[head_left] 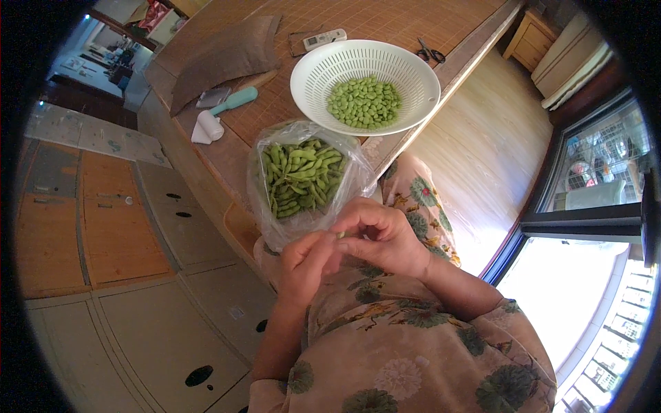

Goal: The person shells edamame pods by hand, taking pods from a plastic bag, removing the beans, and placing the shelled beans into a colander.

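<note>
Close together in front of my body, my left hand [309, 263] and my right hand [385, 237] pinch a soybean pod [340, 235] between their fingertips. Only a small pale green bit of it shows; the fingers hide the rest. Just beyond them a clear plastic bag [260, 206] stands open, full of green soybean pods [303, 172]. Farther off, at the table's edge, a white slotted colander [310, 82] holds a heap of shelled green beans [365, 103].
On the brown mat-topped table [255, 131] lie a grey-brown cushion [227, 58], a lint roller with a teal handle [237, 100], a white remote control [325, 38] and black scissors [430, 51]. Wooden cabinets [124, 220] stand at left; a bright glazed door [564, 289] is at right.
</note>
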The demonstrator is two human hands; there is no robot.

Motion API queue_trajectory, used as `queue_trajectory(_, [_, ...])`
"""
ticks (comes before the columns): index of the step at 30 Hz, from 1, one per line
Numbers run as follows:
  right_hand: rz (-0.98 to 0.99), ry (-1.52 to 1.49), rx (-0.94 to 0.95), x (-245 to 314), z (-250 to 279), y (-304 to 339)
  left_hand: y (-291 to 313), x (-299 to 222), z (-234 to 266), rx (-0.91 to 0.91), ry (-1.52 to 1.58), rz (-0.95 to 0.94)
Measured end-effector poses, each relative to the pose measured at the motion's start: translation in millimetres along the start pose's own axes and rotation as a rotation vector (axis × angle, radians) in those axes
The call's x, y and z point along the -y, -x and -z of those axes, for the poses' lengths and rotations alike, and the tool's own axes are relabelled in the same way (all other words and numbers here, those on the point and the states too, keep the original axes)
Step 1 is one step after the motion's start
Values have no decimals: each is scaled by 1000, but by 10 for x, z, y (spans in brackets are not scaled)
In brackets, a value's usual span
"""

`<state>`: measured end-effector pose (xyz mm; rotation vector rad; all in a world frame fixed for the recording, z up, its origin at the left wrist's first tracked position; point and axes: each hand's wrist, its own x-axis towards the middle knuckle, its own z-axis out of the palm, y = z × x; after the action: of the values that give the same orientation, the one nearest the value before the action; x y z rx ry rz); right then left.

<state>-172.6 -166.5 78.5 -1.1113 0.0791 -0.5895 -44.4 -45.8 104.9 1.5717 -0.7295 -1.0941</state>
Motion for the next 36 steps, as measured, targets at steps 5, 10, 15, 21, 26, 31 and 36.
queue_trajectory(5, [14, 137, 14, 21, 32, -8, -1, -7, 61, 45, 146, 42])
queue_trajectory(10, [-30, 27, -30, 23, 38, -6, 13, -126, 51, 119, -14, 3])
queue_trajectory(15, [7, 79, -33, 3, 32, 1, 8, -96, 105, 134, 0, 25])
queue_trajectory(21, [9, 52, -29, 11, 3, -1, 9, -60, 107, 123, 102, 13])
queue_trajectory(26, [149, 435, -14, -35, 44, 7, 20, -63, 82, 62, -18, -60])
queue_trajectory(31, [193, 572, -23, -49, 37, 22, 34, -33, 75, -33, -24, -65])
queue_trajectory(36, [257, 649, -43, -89, 25, 31, 26, -4, 62, -51, -21, -88])
